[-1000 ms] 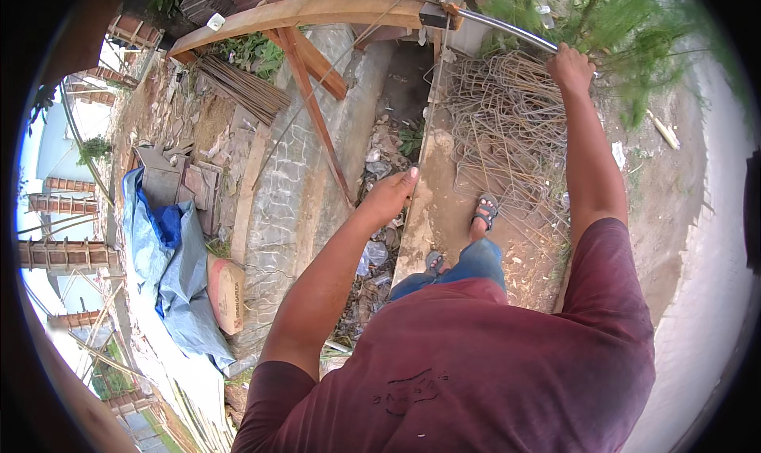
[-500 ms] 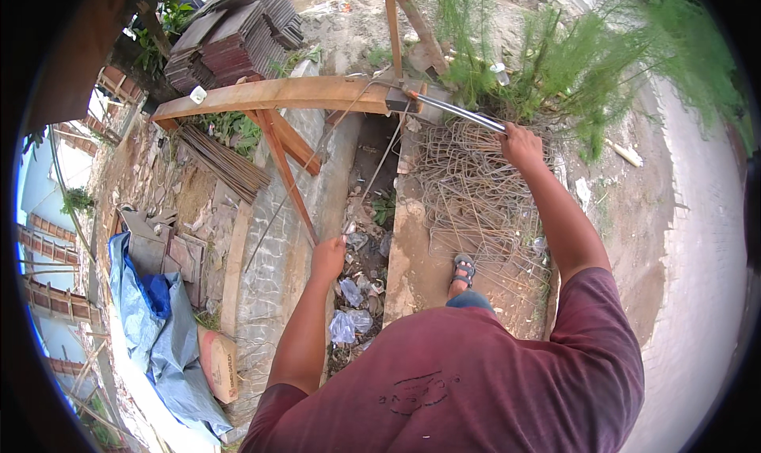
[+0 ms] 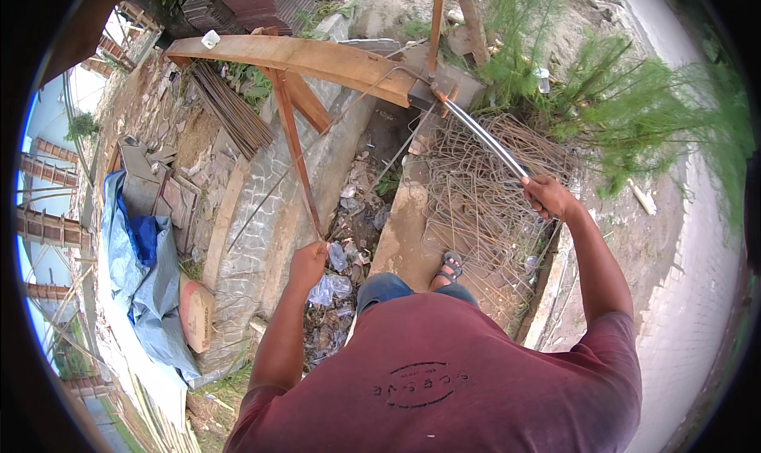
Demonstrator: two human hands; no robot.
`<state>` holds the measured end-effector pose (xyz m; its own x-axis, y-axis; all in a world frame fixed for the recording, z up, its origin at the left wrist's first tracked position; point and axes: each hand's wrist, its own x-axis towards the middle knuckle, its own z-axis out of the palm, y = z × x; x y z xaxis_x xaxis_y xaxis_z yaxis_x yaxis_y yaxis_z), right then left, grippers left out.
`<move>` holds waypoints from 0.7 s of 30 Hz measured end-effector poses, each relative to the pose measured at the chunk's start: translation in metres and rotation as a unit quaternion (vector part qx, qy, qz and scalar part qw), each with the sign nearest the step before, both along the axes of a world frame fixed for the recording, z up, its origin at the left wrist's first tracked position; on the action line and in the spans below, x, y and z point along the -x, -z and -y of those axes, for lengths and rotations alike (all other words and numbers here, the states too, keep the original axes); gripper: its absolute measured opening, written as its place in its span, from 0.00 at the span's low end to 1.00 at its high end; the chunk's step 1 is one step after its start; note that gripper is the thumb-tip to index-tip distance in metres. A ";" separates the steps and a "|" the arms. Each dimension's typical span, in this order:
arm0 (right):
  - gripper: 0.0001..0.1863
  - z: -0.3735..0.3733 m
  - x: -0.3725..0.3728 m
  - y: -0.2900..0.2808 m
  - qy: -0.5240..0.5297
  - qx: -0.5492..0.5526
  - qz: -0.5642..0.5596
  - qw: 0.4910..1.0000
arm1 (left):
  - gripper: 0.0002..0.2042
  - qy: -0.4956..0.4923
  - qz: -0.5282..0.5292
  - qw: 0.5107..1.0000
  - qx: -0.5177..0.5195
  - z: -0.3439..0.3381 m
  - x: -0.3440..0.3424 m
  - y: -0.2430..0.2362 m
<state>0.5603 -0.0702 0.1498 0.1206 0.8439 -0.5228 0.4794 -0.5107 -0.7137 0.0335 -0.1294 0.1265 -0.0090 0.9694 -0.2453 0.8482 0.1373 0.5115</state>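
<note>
Two hands are in view: the left hand [image 3: 307,261] at centre and the right hand [image 3: 547,197] at right of centre. One metal lever bar [image 3: 483,140], one wooden bench plank [image 3: 301,57], one blue tarpaulin [image 3: 143,279], one white cup [image 3: 211,38] at upper left, one sandalled foot [image 3: 449,269].

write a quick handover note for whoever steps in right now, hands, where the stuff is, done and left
Left hand: closed around the near end of a thin steel rod that runs up to the bending jig on the wooden beam.
Right hand: gripping the metal lever pipe, which is seated at the jig.
Done: a pile of bent wire pieces lies under the lever.
Left: the rod in the jig looks mid-bend; a bundle of straight rods waits by the beam.
</note>
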 end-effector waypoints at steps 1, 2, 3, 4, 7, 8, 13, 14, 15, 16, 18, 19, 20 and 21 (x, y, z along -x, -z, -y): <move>0.24 0.004 0.002 0.008 0.016 -0.012 0.007 1.000 | 0.16 0.004 -0.008 1.000 -0.004 -0.001 0.003 -0.001; 0.23 0.005 0.006 0.015 0.029 -0.023 0.014 0.999 | 0.16 0.004 -0.015 1.000 -0.006 -0.002 0.007 -0.001; 0.23 0.006 0.012 0.020 0.037 -0.022 0.023 0.999 | 0.16 0.007 -0.025 1.000 -0.007 -0.006 0.013 0.001; 0.23 0.008 0.017 0.021 0.047 -0.022 0.034 0.998 | 0.16 0.011 -0.033 0.999 -0.008 -0.013 0.019 0.004; 0.22 0.022 0.021 0.067 0.034 -0.034 0.045 0.998 | 0.15 0.014 -0.055 0.998 -0.016 -0.034 0.025 -0.004; 0.22 0.026 0.027 0.069 0.023 -0.037 0.041 0.998 | 0.15 0.011 -0.060 0.998 -0.020 -0.041 0.027 -0.007; 0.21 0.043 0.108 0.039 0.109 -0.017 -0.072 0.991 | 0.16 -0.004 -0.106 0.993 -0.048 -0.083 0.062 -0.007; 0.21 0.043 0.105 0.040 0.110 -0.012 -0.063 0.992 | 0.16 0.008 -0.100 0.994 -0.045 -0.088 0.068 -0.005; 0.21 0.043 0.098 0.044 0.110 -0.007 -0.054 0.992 | 0.16 0.018 -0.093 0.995 -0.043 -0.088 0.072 -0.003; 0.21 0.042 0.093 0.046 0.107 -0.002 -0.047 0.993 | 0.16 0.037 -0.078 0.996 -0.019 -0.082 0.072 -0.004; 0.21 0.037 0.088 0.023 0.119 0.058 -0.107 0.986 | 0.16 0.060 -0.049 0.997 0.020 -0.071 0.066 -0.007; 0.21 0.040 0.071 0.052 0.105 0.008 -0.048 0.993 | 0.17 0.065 -0.022 0.997 0.042 -0.069 0.061 -0.007; 0.21 0.038 0.082 0.014 0.118 0.043 -0.137 0.983 | 0.18 0.053 0.002 0.996 0.069 -0.060 0.062 -0.004; 0.21 0.040 0.085 0.006 0.122 0.038 -0.135 0.983 | 0.20 0.006 0.066 0.993 0.102 -0.060 0.060 -0.005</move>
